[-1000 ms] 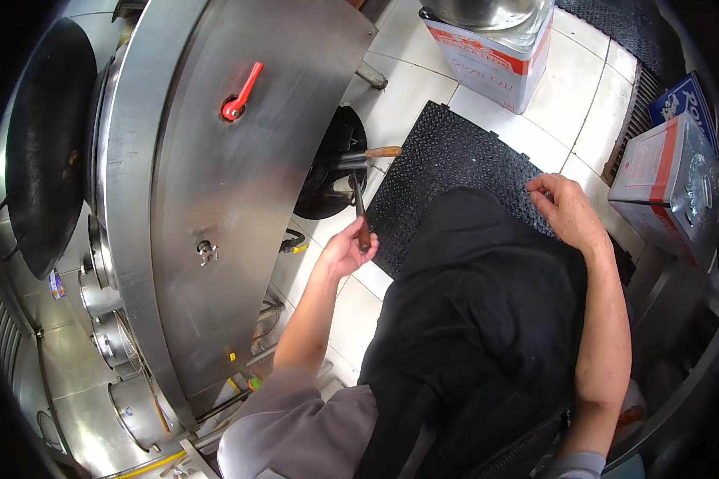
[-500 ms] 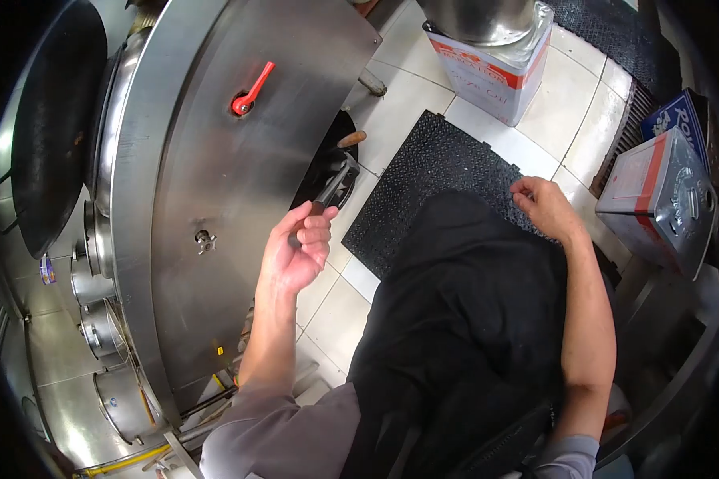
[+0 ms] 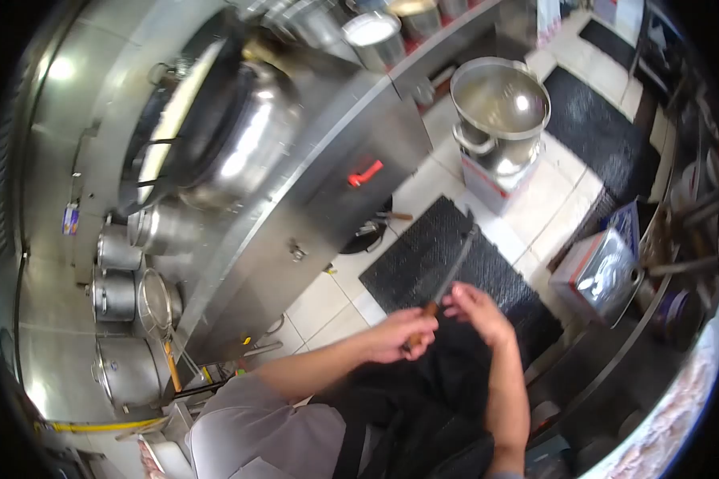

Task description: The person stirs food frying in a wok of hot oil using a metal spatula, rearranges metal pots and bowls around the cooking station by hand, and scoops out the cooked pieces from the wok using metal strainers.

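Note:
A long thin metal utensil with a wooden handle (image 3: 458, 262) points up and away over the black floor mat (image 3: 411, 259). Its handle is gripped by my left hand (image 3: 403, 334), fingers wrapped round it. Just right of the handle, my right hand (image 3: 475, 310) is held close to the metal part with its fingers loosely bent. Blur hides whether those fingers touch the metal. Below both hands is the black apron (image 3: 423, 399).
A steel pot (image 3: 499, 96) stands on a tin at the upper right. Another tin (image 3: 595, 275) is at right. The steel counter front (image 3: 295, 239) has a red lever (image 3: 365, 173). Pots (image 3: 113, 295) and a strainer (image 3: 156, 299) are at left.
The view has swung and now shows more of the counter. My left hand has lifted the utensil from beside the counter to in front of the body, and my right hand has come close to it.

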The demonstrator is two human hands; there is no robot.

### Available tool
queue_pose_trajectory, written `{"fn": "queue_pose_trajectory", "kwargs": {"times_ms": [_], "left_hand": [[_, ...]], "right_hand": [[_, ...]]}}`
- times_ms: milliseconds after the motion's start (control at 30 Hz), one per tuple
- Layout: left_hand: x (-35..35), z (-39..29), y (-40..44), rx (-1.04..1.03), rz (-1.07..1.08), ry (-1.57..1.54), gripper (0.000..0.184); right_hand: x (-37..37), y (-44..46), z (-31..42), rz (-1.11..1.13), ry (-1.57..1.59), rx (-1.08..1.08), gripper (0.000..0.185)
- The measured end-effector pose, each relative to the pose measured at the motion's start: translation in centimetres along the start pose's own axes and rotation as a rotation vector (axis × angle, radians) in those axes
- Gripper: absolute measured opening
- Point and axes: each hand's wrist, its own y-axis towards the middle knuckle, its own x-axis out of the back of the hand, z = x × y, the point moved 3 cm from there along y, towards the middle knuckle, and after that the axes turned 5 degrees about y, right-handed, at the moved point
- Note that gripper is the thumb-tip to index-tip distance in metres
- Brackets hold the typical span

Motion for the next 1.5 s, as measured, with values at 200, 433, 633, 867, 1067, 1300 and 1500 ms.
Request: {"fn": "queue_pose_trajectory", "kwargs": {"times_ms": [200,433,633,867,1067,1300,1500], "left_hand": [[-7.2,-1.0,-9.1,-0.28,0.208,0.493,0.03],[-8.9,-5.1,-21.8,-0.626,-0.089,1.044,0.064],[-0.1,-1.7,-32.4,-0.746,-0.699,0.92,0.056],[12.6,14.6,-36.0,-0.591,-1.153,0.67,0.059],[20.2,35.4,-33.2,-0.318,-1.389,0.168,0.058],[19.6,38.0,-28.5,-0.346,-1.375,-0.297,0.053],[17.2,30.1,-27.3,-0.417,-1.164,-0.46,0.049]], "right_hand": [[-10.7,-10.8,10.9,-0.134,0.385,0.32,0.039],[-18.2,-19.2,29.2,-0.086,-0.132,0.729,0.063],[-22.9,-22.0,39.1,-0.187,-0.862,1.037,0.059],[-30.7,-19.6,46.1,0.11,-1.115,0.834,0.051],[-40.5,-17.6,54.9,0.11,-1.701,0.595,0.043],[-47.6,-5.8,51.8,0.085,-2.133,0.927,0.024],[-52.4,3.3,48.5,0.007,-2.112,0.86,0.023]]}}
